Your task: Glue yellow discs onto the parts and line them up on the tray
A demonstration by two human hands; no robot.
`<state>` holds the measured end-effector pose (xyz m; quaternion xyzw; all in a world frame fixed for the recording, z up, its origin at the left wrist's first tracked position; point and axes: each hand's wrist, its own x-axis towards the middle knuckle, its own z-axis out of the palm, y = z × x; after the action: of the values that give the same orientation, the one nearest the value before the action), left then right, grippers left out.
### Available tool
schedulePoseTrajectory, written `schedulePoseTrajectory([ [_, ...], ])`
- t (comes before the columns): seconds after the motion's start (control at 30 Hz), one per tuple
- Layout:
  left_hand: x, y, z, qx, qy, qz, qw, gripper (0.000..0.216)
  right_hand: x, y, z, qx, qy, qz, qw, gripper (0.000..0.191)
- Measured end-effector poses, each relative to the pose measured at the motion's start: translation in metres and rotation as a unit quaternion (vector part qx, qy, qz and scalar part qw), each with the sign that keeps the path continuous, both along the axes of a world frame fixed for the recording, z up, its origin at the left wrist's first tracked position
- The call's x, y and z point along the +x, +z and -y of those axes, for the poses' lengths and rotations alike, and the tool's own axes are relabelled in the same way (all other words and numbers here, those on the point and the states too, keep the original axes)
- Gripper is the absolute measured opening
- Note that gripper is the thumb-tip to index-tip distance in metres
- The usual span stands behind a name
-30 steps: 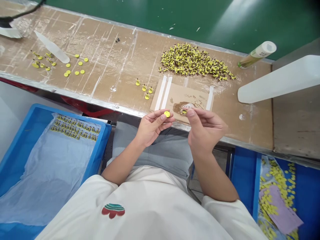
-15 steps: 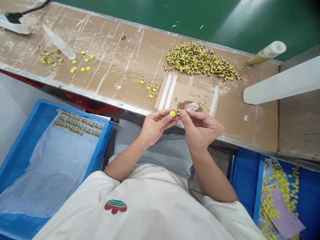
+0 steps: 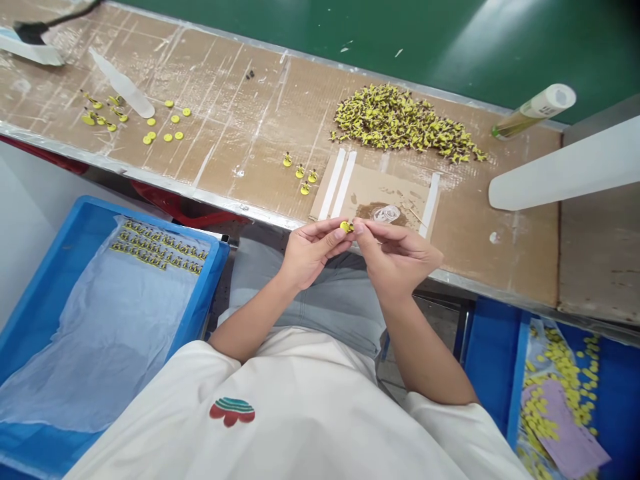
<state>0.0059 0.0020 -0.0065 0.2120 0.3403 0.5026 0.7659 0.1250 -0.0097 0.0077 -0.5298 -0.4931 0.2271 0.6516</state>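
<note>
Between the fingertips of my left hand (image 3: 311,255) is a small round yellow base (image 3: 345,227), held just over the table's front edge. My right hand (image 3: 395,257) pinches a small yellow and dark figurine (image 3: 351,227) against that base; my fingers partly cover it. Beyond my hands lies a cardboard sheet (image 3: 367,187) with white tape strips, a clear small dish (image 3: 386,214) on a wet brown patch, and a thin stick (image 3: 414,213). Left of the sheet, several figurines stand on yellow bases (image 3: 300,171).
A heap of loose figurines (image 3: 400,123) lies at the back. A white-capped tube (image 3: 535,110) and a long white object (image 3: 565,163) are at right. Yellow discs and a translucent bottle (image 3: 123,83) lie far left. Blue trays (image 3: 200,313) flank me, one with rows of figurines, the other with yellow discs.
My right hand has moved slightly left, bringing the figurine closer against the yellow base. My left hand stays nearly in place. The view has shifted slightly.
</note>
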Motion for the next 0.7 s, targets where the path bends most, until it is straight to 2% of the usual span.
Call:
schedulePoseTrajectory([
  [0.17, 0.0, -0.002, 0.001, -0.01, 0.012, -0.006, 1.0, 0.034, 0.001, -0.001, -0.001, 0.031, 0.034, -0.002, 0.999, 0.011],
  [0.43, -0.003, -0.003, 0.002, 0.012, 0.052, -0.051, 0.997, 0.032, -0.005, 0.002, -0.003, -0.02, 0.028, -0.004, 0.999, 0.012],
  [0.7, -0.004, 0.004, 0.006, 0.048, 0.124, -0.09, 0.987, 0.034, -0.014, -0.004, -0.01, -0.026, 0.028, -0.027, 0.999, 0.014],
])
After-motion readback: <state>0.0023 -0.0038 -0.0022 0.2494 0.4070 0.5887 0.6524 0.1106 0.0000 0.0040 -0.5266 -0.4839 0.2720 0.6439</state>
